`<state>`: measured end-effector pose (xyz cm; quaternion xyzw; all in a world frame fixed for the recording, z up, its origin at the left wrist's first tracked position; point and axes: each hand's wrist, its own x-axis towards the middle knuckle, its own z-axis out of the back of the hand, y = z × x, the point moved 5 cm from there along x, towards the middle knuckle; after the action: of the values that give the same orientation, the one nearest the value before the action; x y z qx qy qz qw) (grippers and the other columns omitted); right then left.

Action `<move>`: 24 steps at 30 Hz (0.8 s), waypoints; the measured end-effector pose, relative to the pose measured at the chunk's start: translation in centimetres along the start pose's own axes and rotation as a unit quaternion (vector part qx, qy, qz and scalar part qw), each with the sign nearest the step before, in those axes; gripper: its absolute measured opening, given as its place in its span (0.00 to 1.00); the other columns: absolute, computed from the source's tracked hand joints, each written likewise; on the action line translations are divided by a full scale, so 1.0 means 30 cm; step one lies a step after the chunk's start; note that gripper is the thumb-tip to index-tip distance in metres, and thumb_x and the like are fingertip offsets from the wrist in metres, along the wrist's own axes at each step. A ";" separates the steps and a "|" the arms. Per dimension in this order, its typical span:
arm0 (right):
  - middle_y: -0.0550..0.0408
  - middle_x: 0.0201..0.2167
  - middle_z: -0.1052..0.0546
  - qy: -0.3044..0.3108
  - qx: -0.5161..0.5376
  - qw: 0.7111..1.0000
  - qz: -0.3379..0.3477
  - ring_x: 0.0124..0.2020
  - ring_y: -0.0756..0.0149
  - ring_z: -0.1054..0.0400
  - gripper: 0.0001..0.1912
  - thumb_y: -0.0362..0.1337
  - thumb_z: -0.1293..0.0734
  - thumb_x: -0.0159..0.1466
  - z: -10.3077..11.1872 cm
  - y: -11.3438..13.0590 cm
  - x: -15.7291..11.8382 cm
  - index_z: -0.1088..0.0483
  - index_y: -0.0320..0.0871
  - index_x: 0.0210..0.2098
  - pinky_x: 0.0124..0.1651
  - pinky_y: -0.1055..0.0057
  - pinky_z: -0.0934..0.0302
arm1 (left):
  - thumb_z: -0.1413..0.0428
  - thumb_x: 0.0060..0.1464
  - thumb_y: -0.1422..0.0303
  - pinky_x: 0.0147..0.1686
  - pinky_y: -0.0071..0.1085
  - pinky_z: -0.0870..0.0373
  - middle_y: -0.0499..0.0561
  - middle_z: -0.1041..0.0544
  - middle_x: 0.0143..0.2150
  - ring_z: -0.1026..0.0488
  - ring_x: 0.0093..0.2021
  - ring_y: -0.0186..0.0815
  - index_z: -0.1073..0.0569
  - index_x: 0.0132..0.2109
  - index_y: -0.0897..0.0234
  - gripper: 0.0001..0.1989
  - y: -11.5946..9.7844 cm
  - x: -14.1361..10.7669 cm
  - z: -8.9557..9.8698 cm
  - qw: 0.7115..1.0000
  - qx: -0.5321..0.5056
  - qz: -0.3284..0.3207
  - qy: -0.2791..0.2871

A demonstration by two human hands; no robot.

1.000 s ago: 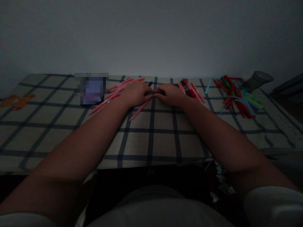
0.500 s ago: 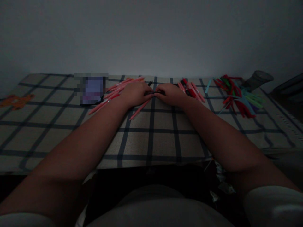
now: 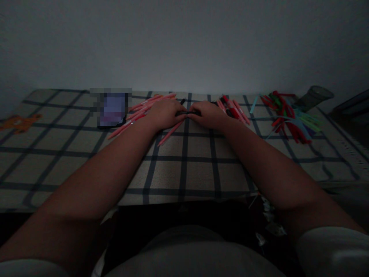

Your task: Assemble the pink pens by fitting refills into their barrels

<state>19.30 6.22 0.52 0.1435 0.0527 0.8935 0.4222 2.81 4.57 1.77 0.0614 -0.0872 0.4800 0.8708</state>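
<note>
Both hands meet at the middle of the table, pinched on a thin dark pen (image 3: 188, 112) that lies level between them. My left hand (image 3: 163, 113) grips one end, and my right hand (image 3: 206, 114) has the other. Beneath the left fingers a pink pen (image 3: 170, 135) slants out toward me. A short black pen end (image 3: 182, 101) shows just behind the left fingertips. Several pink pens (image 3: 150, 102) lie behind and under my left wrist. Beyond the right hand rests a group of pink, red and black pens (image 3: 235, 109).
A checked cloth (image 3: 198, 175) covers the table. At left are a blurred-out phone-like object (image 3: 113, 109) and an orange cutout shape (image 3: 21, 123). To the right lie a heap of coloured strips (image 3: 291, 119) and a tipped clear cup (image 3: 315, 97). A plain wall stands behind.
</note>
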 end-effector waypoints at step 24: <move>0.44 0.48 0.17 0.000 -0.004 1.000 0.004 0.47 0.52 0.28 0.16 0.46 0.35 0.75 0.000 0.004 -0.001 0.20 0.42 0.50 0.48 0.62 0.42 | 0.48 0.71 0.53 0.52 0.39 0.32 0.53 0.13 0.46 0.20 0.51 0.45 0.13 0.53 0.53 0.20 0.005 -0.002 -0.004 1.000 -0.015 0.011 0.012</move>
<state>19.22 6.12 0.55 0.1422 0.0480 0.8954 0.4192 2.66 4.63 1.66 0.0418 -0.0849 0.4891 0.8671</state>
